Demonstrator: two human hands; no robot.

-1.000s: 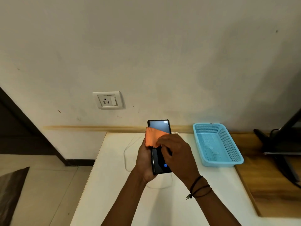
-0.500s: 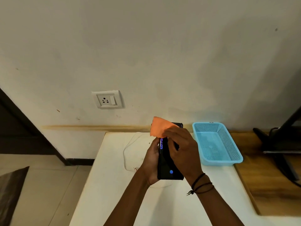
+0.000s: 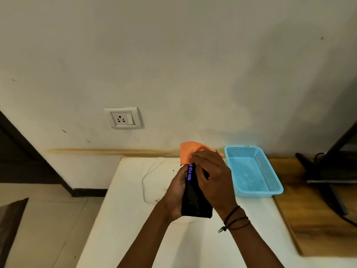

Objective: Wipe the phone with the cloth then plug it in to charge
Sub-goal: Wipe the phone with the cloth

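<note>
I count one phone [image 3: 195, 200], one orange cloth [image 3: 188, 153], one blue basket [image 3: 253, 171], one wall socket [image 3: 123, 118], one white cable [image 3: 148, 175] — and two hands, left [image 3: 176, 192] and right [image 3: 212, 180].

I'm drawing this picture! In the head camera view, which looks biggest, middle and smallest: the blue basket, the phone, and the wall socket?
1. Blue basket, clearly largest.
2. Phone; it's nearer the camera and partly hidden, so unsure.
3. Wall socket, smallest-looking but farthest.
</note>
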